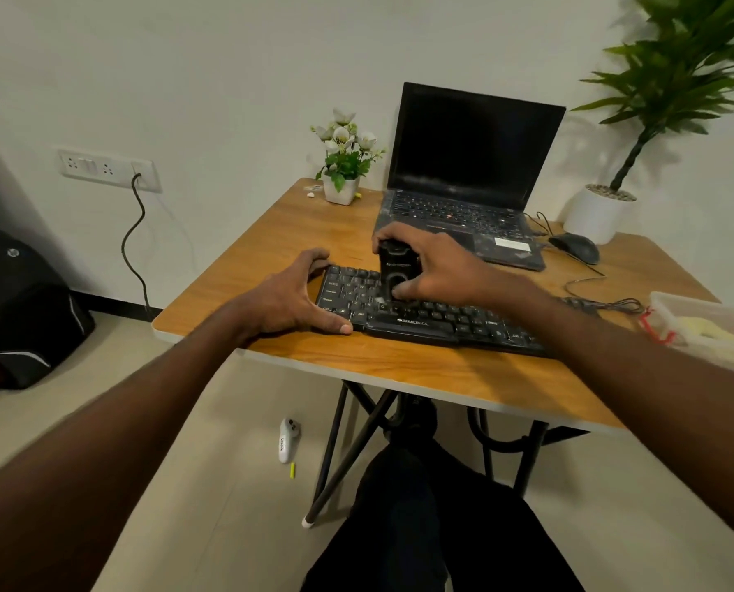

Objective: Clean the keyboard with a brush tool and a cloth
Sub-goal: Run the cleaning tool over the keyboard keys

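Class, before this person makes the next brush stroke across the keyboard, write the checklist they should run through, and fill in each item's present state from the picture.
1. Keyboard braced: ok, left hand holds its left end against the wooden table.
2. Brush tool gripped: ok, right hand is closed around the black block, which stands on the left-centre keys.
3. Bristles touching keys: cannot tell, the underside is hidden.
4. Stroke path rightward: not ok, the right forearm covers those keys.
5. Laptop out of the way: ok, it sits behind the keyboard.
6. Cloth ready: cannot tell, none is clearly visible.
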Motion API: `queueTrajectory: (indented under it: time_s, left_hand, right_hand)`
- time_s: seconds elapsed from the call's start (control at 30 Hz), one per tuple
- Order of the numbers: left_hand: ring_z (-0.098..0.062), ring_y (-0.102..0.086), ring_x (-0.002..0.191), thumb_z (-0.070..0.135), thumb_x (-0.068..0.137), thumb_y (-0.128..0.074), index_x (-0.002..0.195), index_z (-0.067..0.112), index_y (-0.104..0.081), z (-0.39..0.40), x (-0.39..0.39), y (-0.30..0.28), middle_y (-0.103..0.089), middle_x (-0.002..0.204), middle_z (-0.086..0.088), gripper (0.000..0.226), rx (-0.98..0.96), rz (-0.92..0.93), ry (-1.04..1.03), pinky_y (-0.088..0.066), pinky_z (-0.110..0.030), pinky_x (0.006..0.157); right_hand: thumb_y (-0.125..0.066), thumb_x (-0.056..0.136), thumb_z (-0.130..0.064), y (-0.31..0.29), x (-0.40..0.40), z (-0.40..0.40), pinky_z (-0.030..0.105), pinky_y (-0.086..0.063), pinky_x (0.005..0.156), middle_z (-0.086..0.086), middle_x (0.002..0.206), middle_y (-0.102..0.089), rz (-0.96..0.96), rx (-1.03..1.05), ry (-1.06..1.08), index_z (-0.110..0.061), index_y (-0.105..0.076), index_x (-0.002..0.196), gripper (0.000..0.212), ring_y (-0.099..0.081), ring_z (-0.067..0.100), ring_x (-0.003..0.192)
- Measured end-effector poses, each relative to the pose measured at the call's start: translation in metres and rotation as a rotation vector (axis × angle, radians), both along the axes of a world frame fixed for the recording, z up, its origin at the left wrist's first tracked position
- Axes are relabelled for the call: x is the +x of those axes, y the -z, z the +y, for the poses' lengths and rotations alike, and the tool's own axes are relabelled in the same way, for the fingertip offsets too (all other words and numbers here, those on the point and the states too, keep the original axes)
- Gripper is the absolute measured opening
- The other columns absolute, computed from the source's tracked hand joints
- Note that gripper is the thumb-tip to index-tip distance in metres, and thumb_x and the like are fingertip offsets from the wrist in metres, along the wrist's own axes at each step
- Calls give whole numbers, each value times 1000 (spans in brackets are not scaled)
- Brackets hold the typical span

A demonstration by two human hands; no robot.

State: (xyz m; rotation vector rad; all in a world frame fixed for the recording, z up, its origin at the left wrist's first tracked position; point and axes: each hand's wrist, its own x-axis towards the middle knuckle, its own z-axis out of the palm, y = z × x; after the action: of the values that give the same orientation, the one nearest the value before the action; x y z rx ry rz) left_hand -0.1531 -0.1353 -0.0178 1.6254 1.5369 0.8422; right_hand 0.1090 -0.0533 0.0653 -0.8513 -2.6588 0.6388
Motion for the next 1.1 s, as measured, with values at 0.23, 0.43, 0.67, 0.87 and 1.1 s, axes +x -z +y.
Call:
queueTrajectory:
  time_s: [0.23,0.43,0.67,0.87,1.1]
  left_hand:
    - [-14,-34,154,59,49,-105,162,40,-22,-2,-1,-2,-37,167,7,142,-13,-6,1,-32,-45,128]
    - [-17,-35,153,67,46,-103,160,46,-22,-2,1,-3,-38,166,8,141,-22,37,-20,-29,-52,128]
    - [-13,-32,154,55,51,-106,161,41,-23,-2,0,-3,-36,167,8,137,-21,-7,-11,-30,-44,128]
    - [-15,-35,153,62,49,-104,160,43,-24,-3,2,-2,-39,166,8,138,-21,28,-13,-31,-47,128]
    - [-16,-35,153,67,44,-103,158,46,-25,-1,-1,-1,-40,165,8,139,-21,42,-21,-31,-49,128]
  right_hand:
    - [-81,81,-12,-26,17,21,34,-56,79,0,124,-55,-115,-44,112,-34,-44,139,71,-60,21,108]
    - [-80,83,-14,-18,13,19,25,-50,67,-1,123,-53,-197,-21,74,-38,-45,134,67,-59,17,103]
    - [-77,84,-15,-14,1,8,28,-56,71,4,120,-56,-187,142,38,-36,-42,138,67,-61,19,100]
    - [-80,81,-11,-31,31,19,39,-59,78,4,125,-55,-247,-41,52,-41,-47,127,64,-60,24,108]
    - [-78,85,-11,-19,34,5,26,-54,73,-2,120,-57,-212,-1,6,-37,-46,131,62,-60,12,102]
